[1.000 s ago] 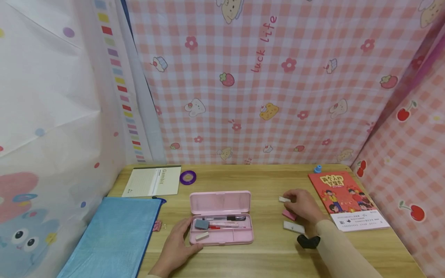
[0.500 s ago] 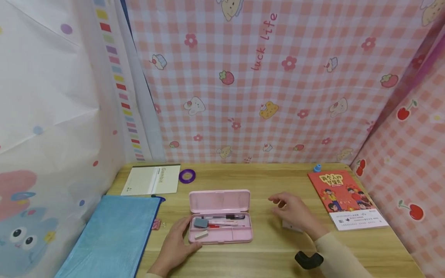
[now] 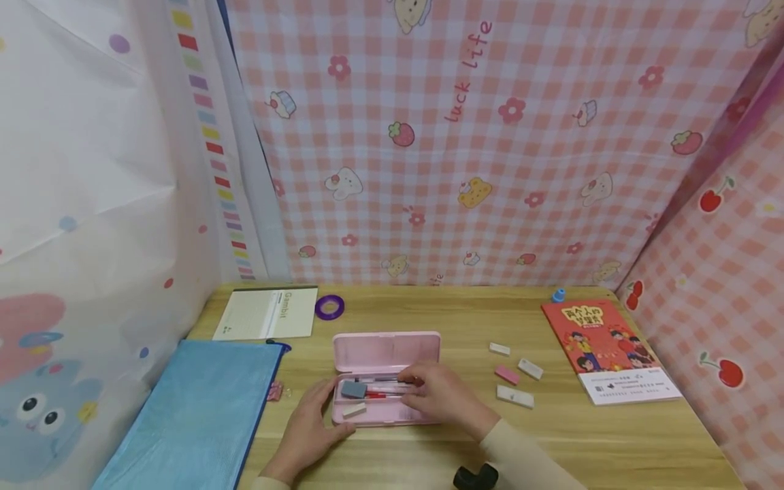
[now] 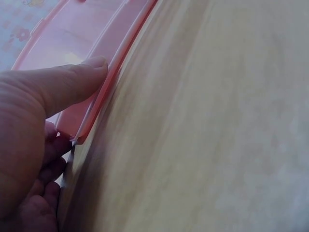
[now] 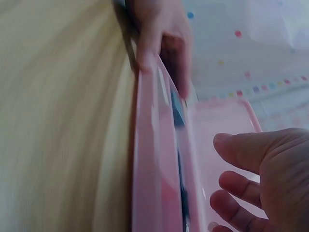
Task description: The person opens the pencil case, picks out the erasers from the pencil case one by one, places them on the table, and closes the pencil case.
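A pink pencil case [image 3: 387,344] lies with its lid raised in the head view. Inside are a blue-grey eraser [image 3: 353,389], a white eraser [image 3: 354,410] and some pens [image 3: 376,395]. My left hand [image 3: 311,420] grips the case's left end; in the left wrist view its thumb [image 4: 72,84] lies over the front wall and the fingers bend round the corner. Above the case's right half hovers my right hand [image 3: 444,395], thumb and fingers apart with nothing between them in the right wrist view. It hides the right ends of the pens.
Right of the case lie a pink eraser [image 3: 507,374] and several white erasers [image 3: 515,396]. Farther right is a red book [image 3: 603,347] beside a small blue object [image 3: 558,295]. A blue zip folder [image 3: 196,408], a notebook [image 3: 269,313] and purple tape [image 3: 329,307] lie left.
My right hand let go of a white eraser on the table at right, then moved left over the pencil case. The left hand has stayed at the case's left end.
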The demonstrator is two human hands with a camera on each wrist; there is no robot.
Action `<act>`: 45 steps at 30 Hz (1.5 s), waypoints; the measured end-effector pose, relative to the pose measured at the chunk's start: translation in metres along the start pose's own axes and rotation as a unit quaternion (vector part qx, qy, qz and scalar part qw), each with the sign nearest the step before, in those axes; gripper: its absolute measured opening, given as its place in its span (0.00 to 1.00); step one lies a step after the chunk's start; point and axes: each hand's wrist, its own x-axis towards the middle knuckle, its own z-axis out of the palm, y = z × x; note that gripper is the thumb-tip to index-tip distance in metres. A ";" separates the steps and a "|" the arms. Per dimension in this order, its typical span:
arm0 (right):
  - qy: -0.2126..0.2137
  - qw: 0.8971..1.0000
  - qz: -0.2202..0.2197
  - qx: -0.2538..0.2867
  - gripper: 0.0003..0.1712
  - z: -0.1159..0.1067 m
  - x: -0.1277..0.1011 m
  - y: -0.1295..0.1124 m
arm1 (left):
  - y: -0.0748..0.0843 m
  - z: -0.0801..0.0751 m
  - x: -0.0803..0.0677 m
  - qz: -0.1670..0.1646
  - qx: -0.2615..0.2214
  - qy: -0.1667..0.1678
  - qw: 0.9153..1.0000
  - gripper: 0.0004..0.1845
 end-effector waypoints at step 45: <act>0.006 0.998 0.063 0.004 0.16 0.069 0.052 -0.021 | 0.000 -0.001 -0.002 0.018 0.006 0.004 1.000 0.48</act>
